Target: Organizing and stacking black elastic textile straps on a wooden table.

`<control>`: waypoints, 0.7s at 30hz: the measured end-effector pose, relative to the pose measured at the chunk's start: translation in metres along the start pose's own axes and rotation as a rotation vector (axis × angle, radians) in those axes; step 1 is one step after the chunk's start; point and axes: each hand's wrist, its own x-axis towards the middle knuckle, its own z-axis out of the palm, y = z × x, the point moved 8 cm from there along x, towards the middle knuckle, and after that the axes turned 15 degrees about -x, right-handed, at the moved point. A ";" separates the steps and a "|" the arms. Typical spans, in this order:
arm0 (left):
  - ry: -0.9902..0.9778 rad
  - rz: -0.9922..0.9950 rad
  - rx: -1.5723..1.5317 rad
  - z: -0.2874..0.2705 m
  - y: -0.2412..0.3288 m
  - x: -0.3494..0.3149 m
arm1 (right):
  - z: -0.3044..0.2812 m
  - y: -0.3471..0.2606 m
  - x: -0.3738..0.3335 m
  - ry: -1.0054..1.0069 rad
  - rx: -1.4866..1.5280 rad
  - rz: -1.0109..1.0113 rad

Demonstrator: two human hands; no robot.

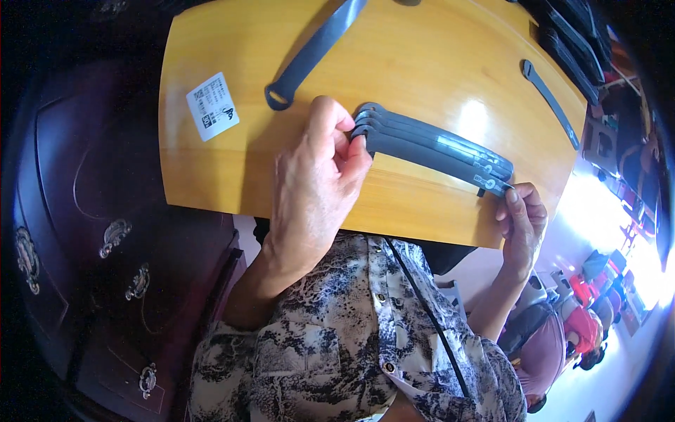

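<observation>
Several flat black straps (436, 135) with holed, rounded ends lie fanned in a row on the wooden table, overlapping one another. The nearest strap (422, 156) of the row is stretched between my two hands. My left hand (309, 176) pinches its holed end between thumb and fingers. At the other end, which bears small pale print, my right hand (522, 224) grips the tip with thumb and curled fingers, close to the table's near edge. Whether the held strap is lifted off the ones beneath it, I cannot tell.
The yellow wooden table (242, 176) carries a wide black strap (316, 56) at the back, a white printed label (213, 107) at left and a thin strap (552, 102) at right. Dark bundles (573, 42) sit at the far right corner. A dark cabinet (162, 183) stands left; people (545, 344) are at right.
</observation>
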 end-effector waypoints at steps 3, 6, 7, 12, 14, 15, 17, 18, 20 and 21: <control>0.023 0.052 0.000 0.001 0.000 -0.002 | -0.001 -0.001 -0.001 0.008 0.001 0.012; 0.027 0.109 0.037 0.004 0.004 -0.003 | -0.001 0.001 -0.001 0.022 0.006 0.043; 0.019 0.119 0.036 0.005 0.004 -0.003 | -0.002 0.001 -0.001 0.030 0.005 0.045; -0.001 0.106 0.014 0.005 0.006 -0.002 | -0.003 0.003 0.002 0.032 -0.003 0.060; -0.027 0.054 -0.003 0.007 0.005 -0.002 | -0.004 0.002 0.001 0.043 0.001 0.066; -0.047 0.000 -0.015 0.008 0.002 -0.002 | -0.004 0.001 0.001 0.045 0.007 0.070; -0.021 0.050 0.009 0.007 0.007 -0.001 | -0.002 -0.001 0.000 0.055 -0.002 0.083; -0.024 0.032 0.000 0.006 0.005 -0.001 | -0.001 -0.002 0.000 0.054 -0.007 0.096; -0.020 0.014 -0.013 0.005 0.005 0.000 | 0.001 -0.003 0.001 0.045 0.010 0.113; -0.030 0.019 -0.024 0.006 0.004 0.000 | 0.001 -0.002 0.001 0.045 0.002 0.123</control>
